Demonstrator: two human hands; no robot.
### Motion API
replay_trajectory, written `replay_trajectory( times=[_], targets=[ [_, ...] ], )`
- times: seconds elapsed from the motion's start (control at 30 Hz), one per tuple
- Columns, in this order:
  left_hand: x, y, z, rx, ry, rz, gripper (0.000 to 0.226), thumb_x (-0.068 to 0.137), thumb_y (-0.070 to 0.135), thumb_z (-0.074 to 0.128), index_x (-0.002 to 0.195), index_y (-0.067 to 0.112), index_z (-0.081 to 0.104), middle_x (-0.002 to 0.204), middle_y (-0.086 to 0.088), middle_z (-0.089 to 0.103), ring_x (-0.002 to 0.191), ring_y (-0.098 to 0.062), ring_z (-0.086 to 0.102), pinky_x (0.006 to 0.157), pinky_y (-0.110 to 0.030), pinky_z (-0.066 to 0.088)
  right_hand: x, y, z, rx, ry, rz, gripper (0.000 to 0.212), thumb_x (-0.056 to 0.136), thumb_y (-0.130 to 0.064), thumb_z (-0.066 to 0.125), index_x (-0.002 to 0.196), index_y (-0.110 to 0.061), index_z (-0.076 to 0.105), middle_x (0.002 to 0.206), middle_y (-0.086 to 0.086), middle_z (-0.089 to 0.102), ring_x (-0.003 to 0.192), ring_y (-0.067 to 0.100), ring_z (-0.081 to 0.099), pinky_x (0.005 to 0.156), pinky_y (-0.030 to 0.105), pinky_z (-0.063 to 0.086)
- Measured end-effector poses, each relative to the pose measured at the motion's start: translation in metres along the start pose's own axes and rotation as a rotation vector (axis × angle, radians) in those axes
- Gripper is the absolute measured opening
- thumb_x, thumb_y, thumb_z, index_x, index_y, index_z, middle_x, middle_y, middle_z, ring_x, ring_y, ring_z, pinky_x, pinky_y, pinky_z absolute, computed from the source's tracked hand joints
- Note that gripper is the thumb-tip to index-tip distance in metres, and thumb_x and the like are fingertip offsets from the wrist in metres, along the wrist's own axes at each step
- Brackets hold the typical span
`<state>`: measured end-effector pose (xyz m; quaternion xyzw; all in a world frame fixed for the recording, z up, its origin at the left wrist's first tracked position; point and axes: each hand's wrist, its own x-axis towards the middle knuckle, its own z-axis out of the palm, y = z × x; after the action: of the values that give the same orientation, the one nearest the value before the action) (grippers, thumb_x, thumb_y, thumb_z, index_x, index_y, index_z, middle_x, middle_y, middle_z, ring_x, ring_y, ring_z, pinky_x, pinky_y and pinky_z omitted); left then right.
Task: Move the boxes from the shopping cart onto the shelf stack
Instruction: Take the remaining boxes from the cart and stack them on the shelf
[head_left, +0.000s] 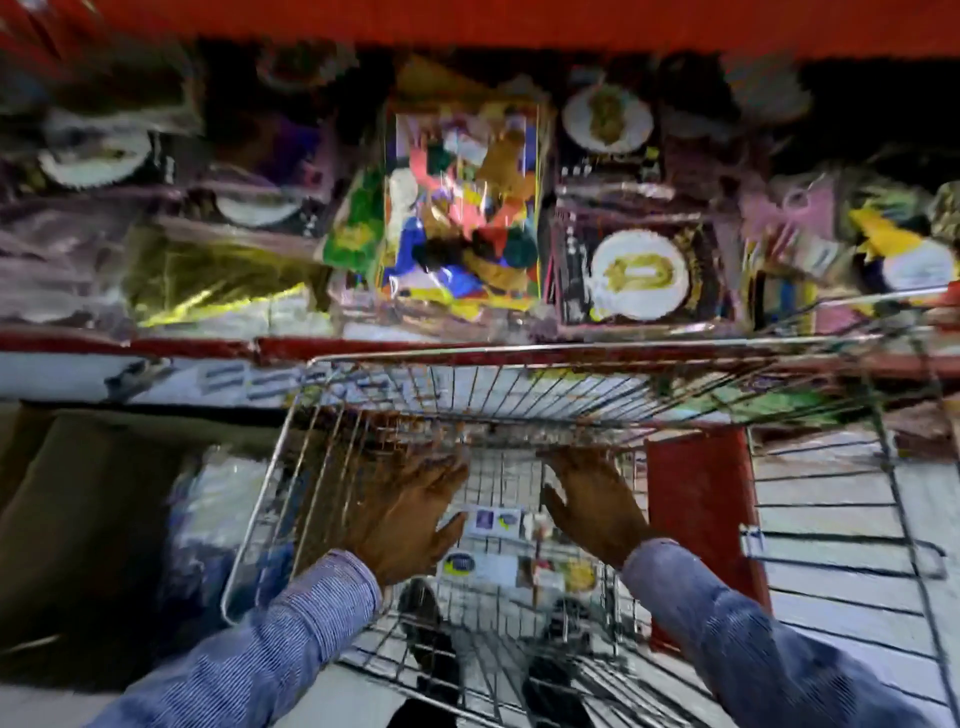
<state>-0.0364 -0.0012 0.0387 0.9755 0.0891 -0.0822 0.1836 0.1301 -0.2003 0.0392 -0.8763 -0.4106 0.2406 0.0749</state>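
1. My sleeves (291, 623), blue pinstripe, come in from the bottom edge on both sides.
2. Left hand (410, 512): inside the shopping cart (519, 358), palm down, fingers spread flat and pointing at the far end. Nothing in it.
3. Right hand (592, 499): same pose, spread flat, palm down, nothing held. It sits level with the left, a gap between the two.
4. Boxes (493, 522): low in the cart, showing in the gap between my hands and just nearer to me. White tops with blue and yellow labels, print too blurred to read. Can't tell whether my fingers touch them or just hover above.
5. Cart is wire mesh with rust on the far wall near my fingertips. Its far rim sits against the shelf front.
6. A red panel (698, 519) stands just right of the cart basket. A brown cardboard carton (78, 519) sits to the left, outside the cart.
7. Shelf (156, 343): red front edge just past the cart rim.
8. On the shelf: a clear pack of multicoloured pieces (462, 208) at centre, and a dark box with a white-and-gold round emblem (639, 275) just right of it. More similar packs sit either side, all heavily blurred.
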Motion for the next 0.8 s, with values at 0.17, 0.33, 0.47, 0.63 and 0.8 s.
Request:
replay_trajectory(
  times=[0.17, 0.33, 0.47, 0.63, 0.8],
  targets=[
    [0.01, -0.024, 0.063, 0.066, -0.268, 0.119, 0.029, 0.087, 0.026, 0.061, 0.11, 0.013, 0.07, 0.111, -0.012, 0.073, 0.108, -0.036, 0.063, 0.094, -0.051, 0.051, 0.039, 0.01, 0.093, -0.029, -0.291, -0.018, 0.057, 0.093, -0.029, 0.051, 0.146, -0.013, 0.036, 0.144, 0.013, 0.048, 0.132, 0.031, 0.043, 0.105, 0.04, 0.041],
    [0.017, -0.025, 0.086, 0.254, -0.455, 0.286, 0.018, 0.092, 0.024, 0.051, 0.103, 0.018, 0.065, 0.103, -0.005, 0.07, 0.101, -0.029, 0.061, 0.085, -0.042, 0.049, 0.064, 0.014, 0.147, -0.137, -0.473, -0.071, 0.066, 0.084, -0.029, 0.068, 0.141, -0.013, 0.039, 0.135, 0.012, 0.053, 0.124, 0.035, 0.05, 0.096, 0.046, 0.046],
    [0.017, -0.017, 0.107, 0.264, -0.581, 0.377, 0.02, 0.095, 0.019, 0.048, 0.108, 0.01, 0.06, 0.106, -0.011, 0.067, 0.1, -0.035, 0.061, 0.082, -0.043, 0.047, 0.072, 0.019, 0.156, -0.108, -0.41, -0.083, 0.057, 0.082, -0.017, 0.067, 0.134, -0.011, 0.045, 0.13, 0.013, 0.061, 0.116, 0.035, 0.059, 0.09, 0.043, 0.053],
    [0.017, -0.016, 0.136, 0.33, -0.687, 0.39, 0.053, 0.096, 0.025, 0.053, 0.138, -0.003, 0.035, 0.128, -0.022, 0.055, 0.107, -0.04, 0.058, 0.086, -0.049, 0.052, 0.072, 0.026, 0.13, -0.078, -0.251, -0.098, 0.058, 0.082, -0.023, 0.064, 0.136, -0.01, 0.045, 0.129, 0.013, 0.062, 0.114, 0.036, 0.061, 0.088, 0.044, 0.055],
    [0.034, 0.002, 0.144, 0.152, -0.761, 0.062, 0.036, 0.102, 0.012, 0.043, 0.137, 0.004, 0.043, 0.123, -0.02, 0.062, 0.107, -0.039, 0.062, 0.088, -0.047, 0.052, 0.066, 0.024, 0.077, -0.086, -0.107, -0.159, 0.066, 0.076, -0.034, 0.067, 0.135, -0.012, 0.048, 0.118, 0.014, 0.068, 0.103, 0.036, 0.065, 0.082, 0.041, 0.054]
  ],
)
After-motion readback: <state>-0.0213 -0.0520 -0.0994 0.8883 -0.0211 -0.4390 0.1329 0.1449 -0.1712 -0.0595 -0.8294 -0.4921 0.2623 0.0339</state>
